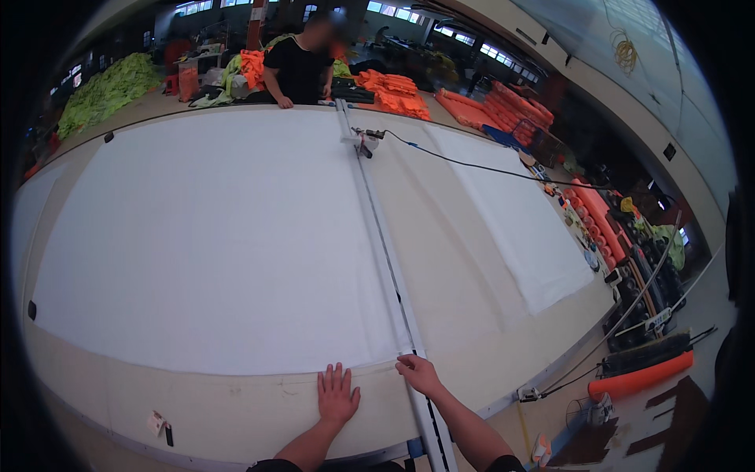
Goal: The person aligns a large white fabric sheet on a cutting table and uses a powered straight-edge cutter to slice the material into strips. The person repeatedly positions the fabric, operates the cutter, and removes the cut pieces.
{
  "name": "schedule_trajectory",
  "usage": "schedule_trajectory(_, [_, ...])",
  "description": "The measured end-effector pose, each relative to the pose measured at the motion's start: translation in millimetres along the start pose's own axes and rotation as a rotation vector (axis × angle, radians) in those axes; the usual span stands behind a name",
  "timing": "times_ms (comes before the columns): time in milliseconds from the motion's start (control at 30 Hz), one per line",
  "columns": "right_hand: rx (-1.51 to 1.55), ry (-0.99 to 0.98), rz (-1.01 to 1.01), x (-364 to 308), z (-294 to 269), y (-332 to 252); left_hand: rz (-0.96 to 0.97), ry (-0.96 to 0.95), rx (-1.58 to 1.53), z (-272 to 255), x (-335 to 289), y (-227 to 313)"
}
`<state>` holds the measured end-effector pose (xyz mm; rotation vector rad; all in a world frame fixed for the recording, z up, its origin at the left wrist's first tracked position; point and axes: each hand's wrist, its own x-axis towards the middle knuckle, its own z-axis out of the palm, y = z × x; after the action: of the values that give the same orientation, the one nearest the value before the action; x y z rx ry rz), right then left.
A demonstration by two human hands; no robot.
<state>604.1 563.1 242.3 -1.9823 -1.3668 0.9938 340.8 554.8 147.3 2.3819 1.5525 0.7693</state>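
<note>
One big cutting table (pixel 472 315), tan top, takes up most of the view. On it are two white sheets: the large sheet (pixel 212 244) covers the left half, and a narrower strip (pixel 519 228) lies well apart on the right. One long metal rail (pixel 385 244) runs across the table along the large sheet's right edge, from the near side to the far side. One small cutter (pixel 363 142) sits on the rail at the far end, with one black cable (pixel 480 167) trailing off to the right.

One person in a black shirt (pixel 299 71) stands at the far side, hand on the table edge.

Left hand (pixel 336 395) lies flat, fingers spread, on bare table just below the sheet's near edge, gripping nothing. Right hand (pixel 418 373) rests on the rail at the sheet's near right corner, fingers loosely curled; can't tell if it's pinching the cloth.

One small tag (pixel 160 425) sits near the table's front edge.
</note>
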Motion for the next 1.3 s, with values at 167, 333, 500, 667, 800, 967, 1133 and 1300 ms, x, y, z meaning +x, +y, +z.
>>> schedule_trajectory(167, [-0.042, 0.103, 0.007, 45, -15, -14, 0.002, -0.02, -0.02, 3, 0, 2])
schedule_trajectory(333, [-0.188, 0.244, -0.095, 131, -29, -63, -0.006, -0.022, -0.004, -3, 6, -3])
schedule_trajectory(500, [-0.371, 0.394, -0.143, 252, -47, -99, -0.007, -0.064, 0.006, -12, 17, -2])
schedule_trajectory(667, [-0.559, 0.399, -0.077, 370, -52, -152, -0.018, -0.103, 0.02, -21, 21, -13])
schedule_trajectory(800, [-0.58, 0.438, -0.061, 464, -45, -156, -0.049, -0.184, 0.011, -31, 16, -5])
schedule_trajectory(967, [-0.56, 0.459, -0.038, 502, -24, -132, -0.064, -0.186, 0.007, -28, 35, -16])
schedule_trajectory(1133, [-0.587, 0.452, -0.043, 427, -23, -113, -0.08, -0.174, -0.042, -34, 47, -17])
schedule_trajectory(1300, [-0.583, 0.414, -0.024, 252, -39, -43, -0.01, -0.103, 0.025, -12, 33, -9])
